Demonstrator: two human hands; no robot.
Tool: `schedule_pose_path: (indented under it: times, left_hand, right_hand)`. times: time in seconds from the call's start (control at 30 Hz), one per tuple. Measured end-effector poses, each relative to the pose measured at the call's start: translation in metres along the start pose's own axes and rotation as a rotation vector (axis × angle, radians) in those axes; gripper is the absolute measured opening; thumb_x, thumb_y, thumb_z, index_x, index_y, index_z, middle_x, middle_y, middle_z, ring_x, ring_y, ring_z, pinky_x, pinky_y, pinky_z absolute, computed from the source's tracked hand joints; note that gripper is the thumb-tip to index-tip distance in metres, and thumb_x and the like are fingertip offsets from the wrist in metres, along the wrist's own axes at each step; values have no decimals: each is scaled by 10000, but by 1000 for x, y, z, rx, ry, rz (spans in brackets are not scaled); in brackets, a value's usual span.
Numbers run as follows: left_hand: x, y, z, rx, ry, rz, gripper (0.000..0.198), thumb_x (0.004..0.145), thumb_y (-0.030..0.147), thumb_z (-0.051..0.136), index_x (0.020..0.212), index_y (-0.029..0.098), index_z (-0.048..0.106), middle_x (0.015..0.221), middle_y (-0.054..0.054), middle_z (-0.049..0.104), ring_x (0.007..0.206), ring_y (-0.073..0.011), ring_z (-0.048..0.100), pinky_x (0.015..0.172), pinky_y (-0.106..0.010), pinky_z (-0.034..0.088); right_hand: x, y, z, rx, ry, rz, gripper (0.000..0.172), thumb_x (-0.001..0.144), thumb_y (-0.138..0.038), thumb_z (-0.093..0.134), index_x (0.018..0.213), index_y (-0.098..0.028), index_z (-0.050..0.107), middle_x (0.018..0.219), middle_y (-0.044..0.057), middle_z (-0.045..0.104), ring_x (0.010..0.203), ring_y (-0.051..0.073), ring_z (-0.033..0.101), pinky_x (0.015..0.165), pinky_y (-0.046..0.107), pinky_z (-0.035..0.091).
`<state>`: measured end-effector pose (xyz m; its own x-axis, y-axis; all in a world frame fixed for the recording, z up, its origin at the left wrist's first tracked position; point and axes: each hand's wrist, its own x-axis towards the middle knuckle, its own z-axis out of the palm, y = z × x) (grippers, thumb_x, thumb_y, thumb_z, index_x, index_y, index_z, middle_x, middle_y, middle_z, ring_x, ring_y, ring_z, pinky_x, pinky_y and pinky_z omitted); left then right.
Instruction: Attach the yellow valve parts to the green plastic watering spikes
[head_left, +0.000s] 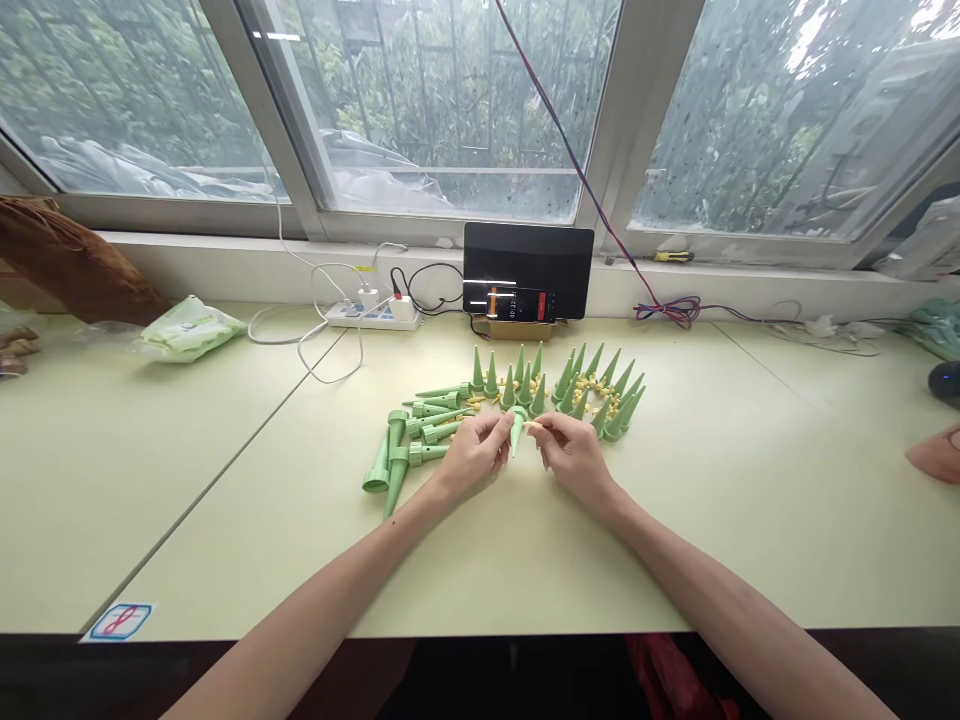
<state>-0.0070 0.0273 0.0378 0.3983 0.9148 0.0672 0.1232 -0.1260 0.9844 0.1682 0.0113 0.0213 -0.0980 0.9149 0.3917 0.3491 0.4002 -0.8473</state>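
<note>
My left hand (478,447) pinches a green cone (517,430) near its wide end, its tip pointing down toward me. Close by on the right, my right hand (574,455) is closed on a small yellow piece (531,425) at the cone's side. Several green cones (626,412) stand upright behind my hands, with small yellow pieces (600,386) scattered among them. Left of my left hand, several more green cones (397,455) lie on their sides, some touching each other.
On the table (262,520) behind the cones, a black tablet (529,255) leans with a phone (521,305) before it. A power strip (375,315), white cables and a green packet (191,330) lie left. Bundled wires (667,310) lie right; a hand (937,455) shows far right.
</note>
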Motion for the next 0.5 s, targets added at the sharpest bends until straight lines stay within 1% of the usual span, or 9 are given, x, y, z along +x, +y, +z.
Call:
schedule_pose_path:
  times: [0.1, 0.3, 0.5]
  left_hand:
    - [0, 2, -1, 2, -21, 30, 509, 922, 607, 479, 681, 167, 563, 515, 16, 501, 402, -104, 465, 448, -258, 351]
    - [1, 0, -4, 47, -34, 52, 489, 914, 578, 512, 638, 175, 501, 508, 27, 503, 400, -105, 490, 464, -254, 371]
    - [1, -1, -3, 88, -18, 77, 423, 900, 524, 564, 667, 177, 502, 583, 24, 533, 433, -115, 536, 457, -251, 398]
  right_hand:
    - [0, 0, 0, 19, -8, 16, 343, 946, -466, 537, 746, -195, 604, 562, -17, 527, 472, 127, 471, 476, 266, 382]
    - [0, 2, 0, 96, -26, 68, 317, 938, -442, 551, 753, -190, 597, 558, -30, 501, 441, 113, 452, 452, 259, 359]
    - [0, 2, -1, 193, -55, 127, 330, 942, -460, 551, 745, -196, 577, 488, -53, 469, 399, 106, 412, 435, 252, 343]
